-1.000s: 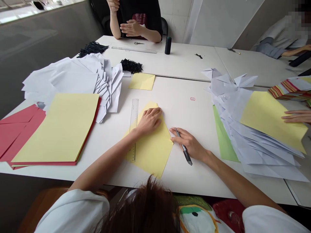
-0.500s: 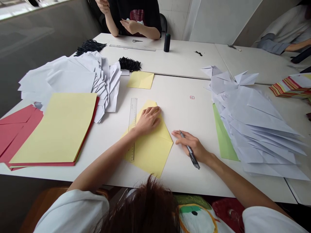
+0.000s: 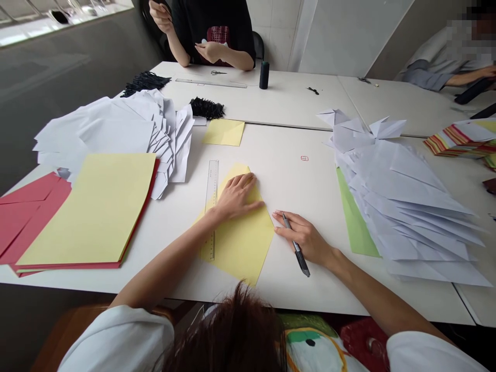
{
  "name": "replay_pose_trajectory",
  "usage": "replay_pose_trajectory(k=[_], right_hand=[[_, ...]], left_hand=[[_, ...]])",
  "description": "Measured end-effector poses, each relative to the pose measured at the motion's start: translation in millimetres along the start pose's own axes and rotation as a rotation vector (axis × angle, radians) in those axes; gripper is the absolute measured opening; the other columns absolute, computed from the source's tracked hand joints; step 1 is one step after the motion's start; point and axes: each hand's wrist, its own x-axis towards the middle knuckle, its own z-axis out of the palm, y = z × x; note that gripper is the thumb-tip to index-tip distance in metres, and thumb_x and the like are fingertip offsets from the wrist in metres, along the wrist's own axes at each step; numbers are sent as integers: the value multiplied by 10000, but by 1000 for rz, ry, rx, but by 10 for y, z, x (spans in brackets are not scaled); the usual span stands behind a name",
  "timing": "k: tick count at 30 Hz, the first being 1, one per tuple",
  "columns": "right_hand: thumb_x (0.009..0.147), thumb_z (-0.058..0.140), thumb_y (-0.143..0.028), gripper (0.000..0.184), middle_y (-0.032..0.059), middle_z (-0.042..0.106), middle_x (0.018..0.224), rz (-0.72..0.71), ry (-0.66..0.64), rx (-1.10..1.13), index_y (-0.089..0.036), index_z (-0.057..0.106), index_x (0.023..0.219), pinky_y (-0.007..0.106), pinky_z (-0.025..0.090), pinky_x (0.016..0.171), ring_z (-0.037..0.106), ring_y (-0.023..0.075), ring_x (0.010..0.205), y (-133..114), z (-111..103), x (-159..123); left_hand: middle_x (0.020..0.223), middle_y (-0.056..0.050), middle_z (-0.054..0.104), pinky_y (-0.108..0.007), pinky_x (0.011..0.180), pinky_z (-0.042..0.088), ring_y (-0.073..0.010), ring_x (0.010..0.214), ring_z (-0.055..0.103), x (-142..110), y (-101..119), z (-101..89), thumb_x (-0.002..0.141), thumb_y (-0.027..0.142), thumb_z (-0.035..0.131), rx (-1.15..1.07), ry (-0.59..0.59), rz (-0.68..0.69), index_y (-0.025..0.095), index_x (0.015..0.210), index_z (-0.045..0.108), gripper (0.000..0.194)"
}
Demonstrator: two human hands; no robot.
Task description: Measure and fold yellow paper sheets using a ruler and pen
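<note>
A folded sheet of yellow paper (image 3: 244,253) lies on the white table in front of me. My left hand (image 3: 236,197) rests flat on its upper part, fingers stretched and thumb reaching to the right edge. A clear ruler (image 3: 212,178) lies along the paper's left side, partly hidden by my left wrist. My right hand (image 3: 310,238) holds a pen (image 3: 297,251) across the fingers, its tip end pointing away from me. The fingertips of that hand are close to the paper's right corner; whether they touch it I cannot tell.
Yellow and red sheets (image 3: 89,206) and white papers (image 3: 116,124) are piled left. Folded white papers (image 3: 418,206) lie right, over a green sheet (image 3: 354,222). A small yellow paper (image 3: 223,133) and black fringe (image 3: 207,107) lie ahead. Across sits a person (image 3: 215,36) near a dark spool (image 3: 264,76).
My left thumb has spread out toward the paper's right edge. The right hand, with the pen, has shifted slightly nearer the paper. My view has tilted up a little.
</note>
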Motion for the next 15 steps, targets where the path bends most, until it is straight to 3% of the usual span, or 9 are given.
replay_pose_trajectory(k=[3,6,10,15], right_hand=[[928,488,-9,312,162,651,1352,-13,10,-8,-182,696,1084,491,558,1051,519,265,1387,-12,3,7],[932,493,-15,298,167,636,1372,-12,18,-5,-185,688,1081,494,564,1038,521,267,1384,-14,16,12],[929,501,-10,309,159,637,1373,4,27,2,-199,682,1093,508,566,1027,531,273,1375,-16,37,12],[917,497,10,329,128,693,1292,-2,32,12,-217,684,1065,514,566,1020,542,270,1365,-16,47,16]], left_hand=[[1668,-180,189,-481,1267,66,-339,1548,150,-50,71,12,796,855,449,-1,-67,-18,94,1593,227,1124],[1684,-176,87,-475,1268,-6,-331,1565,69,-75,116,21,741,912,433,-18,-114,-45,82,1612,142,1238],[1676,-168,164,-485,1263,25,-339,1553,118,-20,75,8,767,892,434,-37,-77,-110,86,1601,200,1183],[1592,-158,357,-515,1224,167,-366,1484,241,163,-154,-33,838,792,469,-41,62,-245,155,1490,433,912]])
